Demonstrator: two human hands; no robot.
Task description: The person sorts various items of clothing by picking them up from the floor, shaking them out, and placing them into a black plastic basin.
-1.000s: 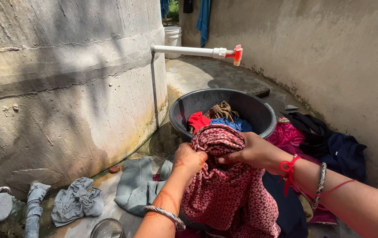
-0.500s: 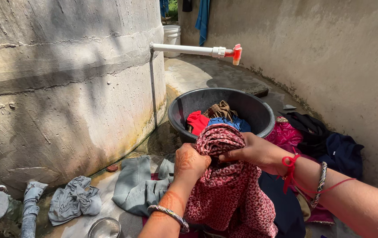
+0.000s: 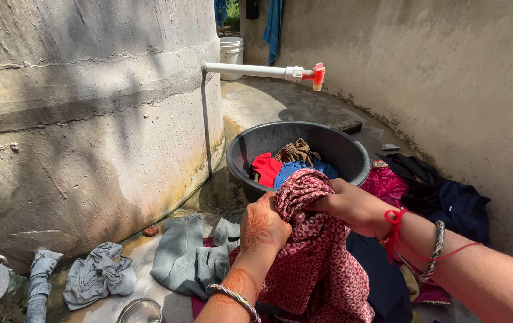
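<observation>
Both hands, left hand (image 3: 262,227) and right hand (image 3: 355,206), clench the red patterned cloth (image 3: 316,257), hanging lengthwise downward just before the black tub (image 3: 238,155).

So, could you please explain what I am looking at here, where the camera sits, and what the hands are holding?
The camera is worn on a person's head and looks down at their own two bare hands; there is no machine. The left hand and the right hand both grip a red patterned cloth, bunched between them. Just beyond stands a dark round tub with more clothes in it, under a white pipe with a red tap coming off a concrete tank. On the wet ground lie grey clothes to the left and a pile of pink and dark clothes to the right.
</observation>
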